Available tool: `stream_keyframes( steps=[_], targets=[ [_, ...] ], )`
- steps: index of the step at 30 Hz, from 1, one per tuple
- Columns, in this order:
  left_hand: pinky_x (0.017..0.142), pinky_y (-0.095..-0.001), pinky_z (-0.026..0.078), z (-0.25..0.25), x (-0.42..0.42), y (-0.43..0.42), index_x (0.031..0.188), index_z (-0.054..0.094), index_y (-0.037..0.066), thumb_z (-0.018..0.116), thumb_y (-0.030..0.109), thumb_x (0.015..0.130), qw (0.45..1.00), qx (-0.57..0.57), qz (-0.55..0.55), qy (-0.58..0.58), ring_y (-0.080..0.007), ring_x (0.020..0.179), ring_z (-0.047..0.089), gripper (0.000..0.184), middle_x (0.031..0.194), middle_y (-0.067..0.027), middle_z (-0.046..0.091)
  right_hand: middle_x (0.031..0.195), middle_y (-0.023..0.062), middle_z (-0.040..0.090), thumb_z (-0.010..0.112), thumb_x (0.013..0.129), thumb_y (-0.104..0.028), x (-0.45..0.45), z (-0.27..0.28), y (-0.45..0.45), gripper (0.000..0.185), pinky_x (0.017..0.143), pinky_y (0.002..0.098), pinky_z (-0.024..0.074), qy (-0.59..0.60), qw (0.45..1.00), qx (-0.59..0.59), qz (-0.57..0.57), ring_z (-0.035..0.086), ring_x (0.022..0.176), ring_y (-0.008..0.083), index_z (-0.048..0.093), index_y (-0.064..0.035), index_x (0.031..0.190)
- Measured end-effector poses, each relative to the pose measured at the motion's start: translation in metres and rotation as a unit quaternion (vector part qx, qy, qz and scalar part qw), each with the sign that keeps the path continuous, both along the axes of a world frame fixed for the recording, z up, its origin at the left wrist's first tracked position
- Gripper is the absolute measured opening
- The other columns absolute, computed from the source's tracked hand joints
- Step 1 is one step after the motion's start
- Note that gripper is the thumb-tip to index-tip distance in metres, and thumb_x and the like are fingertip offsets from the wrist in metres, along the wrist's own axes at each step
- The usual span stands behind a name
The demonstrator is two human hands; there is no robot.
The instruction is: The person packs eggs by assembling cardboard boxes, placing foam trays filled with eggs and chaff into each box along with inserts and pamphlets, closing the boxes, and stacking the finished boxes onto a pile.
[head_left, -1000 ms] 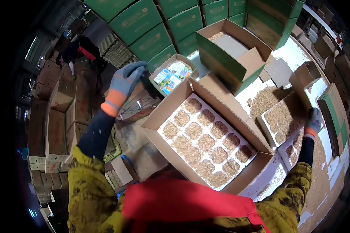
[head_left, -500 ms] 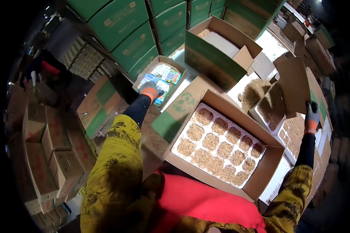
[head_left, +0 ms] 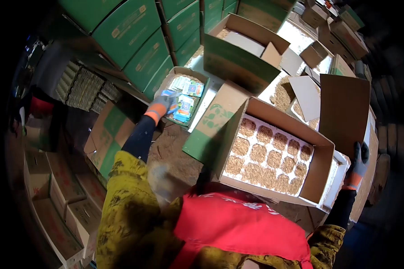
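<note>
My left hand (head_left: 161,109), in a grey glove with an orange cuff, reaches into a small green-edged box (head_left: 205,96) at the upper left. Its curled fingers appear closed on a blue-and-white packet (head_left: 168,93); blur hides the grip partly. More printed packets (head_left: 185,104) lie beside it. At the right, my gloved right hand (head_left: 358,163) grips the lower corner of a brown cardboard sheet (head_left: 345,105), which stands upright. Between my hands, an open carton (head_left: 316,184) holds a white tray (head_left: 265,142) whose round cells are filled with tan grain-like husks.
Green cartons (head_left: 137,27) are stacked at the back. An open green carton (head_left: 240,60) stands beyond the middle one. Loose husks (head_left: 280,96) and a white panel (head_left: 306,96) lie to the right. Brown cartons (head_left: 63,179) fill the lower left. Another person stands at far left.
My left hand has drawn back slightly towards the near edge of the packet box. My right hand and the cardboard sheet have moved down and nearer. The carton's position and angle have shifted in view.
</note>
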State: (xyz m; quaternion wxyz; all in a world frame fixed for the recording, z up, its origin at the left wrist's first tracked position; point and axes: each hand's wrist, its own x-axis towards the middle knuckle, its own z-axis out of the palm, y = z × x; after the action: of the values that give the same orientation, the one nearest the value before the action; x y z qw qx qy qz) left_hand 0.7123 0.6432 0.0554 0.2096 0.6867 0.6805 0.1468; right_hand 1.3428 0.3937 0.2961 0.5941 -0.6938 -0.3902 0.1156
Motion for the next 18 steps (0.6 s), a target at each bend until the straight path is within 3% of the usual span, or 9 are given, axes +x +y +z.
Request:
stream_keyframes(
  steps=[3,5,8,10,11,12,13,16,18],
  targets=[
    [0.076,-0.0422,0.047,0.084,0.035,-0.022,0.102,0.063,-0.001,0.046,0.028,0.093,0.997,0.053,0.048,0.002,-0.0417,0.085,0.059,0.034,0.091,-0.0245,0.064,0.114,0.0105,0.061,0.059,0.089,-0.010,-0.001,0.022,-0.010,0.030,0.090,0.0299,0.0459,-0.123,0.991,-0.029,-0.037,0.057,0.102,0.0181,0.059,0.0000,0.117],
    [0.080,-0.0394,0.048,0.204,0.119,-0.082,0.102,0.064,0.000,0.044,0.019,0.093,0.918,0.182,-0.084,-0.343,-0.0380,0.087,0.060,0.028,0.096,-0.0194,0.065,0.111,0.0130,0.063,0.057,0.090,-0.009,-0.025,0.034,-0.016,0.028,0.089,0.0309,0.0470,-0.162,0.986,0.039,-0.022,0.060,0.101,0.0200,0.059,-0.0001,0.116],
    [0.094,-0.0401,0.042,0.247,0.204,-0.144,0.095,0.065,0.004,0.053,0.011,0.082,0.855,0.363,-0.348,-0.125,-0.0296,0.093,0.060,0.019,0.096,-0.0126,0.064,0.110,0.0128,0.064,0.056,0.086,0.003,-0.072,0.036,-0.022,0.028,0.090,0.0324,0.0476,-0.232,0.959,0.143,0.083,0.059,0.105,0.0215,0.060,-0.0004,0.114],
    [0.102,-0.0442,0.035,0.254,0.221,-0.166,0.094,0.064,0.005,0.058,0.014,0.075,0.847,0.248,-0.460,0.100,-0.0286,0.102,0.056,0.022,0.097,-0.0128,0.061,0.110,0.0139,0.063,0.061,0.077,0.005,-0.129,0.063,-0.029,0.031,0.082,0.0325,0.0496,-0.472,0.871,0.070,0.121,0.061,0.098,0.0259,0.065,-0.0056,0.106],
    [0.104,-0.0465,0.032,0.262,0.221,-0.171,0.095,0.063,0.005,0.059,0.016,0.073,0.859,0.124,-0.466,0.172,-0.0292,0.106,0.054,0.026,0.099,-0.0135,0.060,0.111,0.0118,0.063,0.064,0.075,-0.001,-0.143,0.070,-0.033,0.029,0.075,0.0308,0.0495,-0.564,0.807,0.048,0.168,0.062,0.092,0.0240,0.067,-0.0109,0.102],
    [0.105,-0.0456,0.031,0.250,0.207,-0.170,0.098,0.062,0.004,0.058,0.016,0.074,0.874,0.223,-0.422,0.087,-0.0279,0.109,0.053,0.027,0.102,-0.0144,0.060,0.112,0.0067,0.063,0.066,0.074,-0.008,-0.148,0.065,-0.038,0.028,0.072,0.0293,0.0486,-0.630,0.748,0.005,0.208,0.061,0.087,0.0218,0.068,-0.0154,0.101],
    [0.106,-0.0447,0.031,0.238,0.194,-0.168,0.101,0.062,0.003,0.058,0.016,0.076,0.869,0.320,-0.377,0.001,-0.0265,0.112,0.052,0.028,0.104,-0.0154,0.059,0.113,0.0019,0.063,0.066,0.072,-0.008,-0.152,0.053,-0.041,0.031,0.070,0.0301,0.0475,-0.591,0.761,-0.025,0.267,0.059,0.084,0.0195,0.067,-0.0174,0.101],
    [0.100,-0.0360,0.036,0.241,0.188,-0.170,0.109,0.057,-0.001,0.047,0.009,0.087,0.905,0.172,-0.187,-0.342,-0.0257,0.109,0.052,0.027,0.110,-0.0141,0.058,0.103,0.0009,0.063,0.060,0.079,-0.017,-0.138,0.013,-0.036,0.020,0.075,0.0336,0.0474,-0.531,0.699,-0.148,0.456,0.056,0.086,0.0224,0.065,-0.0149,0.098],
    [0.097,-0.0310,0.037,0.222,0.186,-0.164,0.126,0.047,-0.003,0.045,0.017,0.094,0.918,0.136,-0.157,-0.338,-0.0236,0.109,0.052,0.038,0.119,-0.0144,0.057,0.100,0.0026,0.064,0.059,0.081,-0.021,-0.134,-0.005,-0.033,0.020,0.078,0.0343,0.0475,-0.447,0.676,-0.213,0.546,0.057,0.089,0.0234,0.065,-0.0142,0.098]
  ],
)
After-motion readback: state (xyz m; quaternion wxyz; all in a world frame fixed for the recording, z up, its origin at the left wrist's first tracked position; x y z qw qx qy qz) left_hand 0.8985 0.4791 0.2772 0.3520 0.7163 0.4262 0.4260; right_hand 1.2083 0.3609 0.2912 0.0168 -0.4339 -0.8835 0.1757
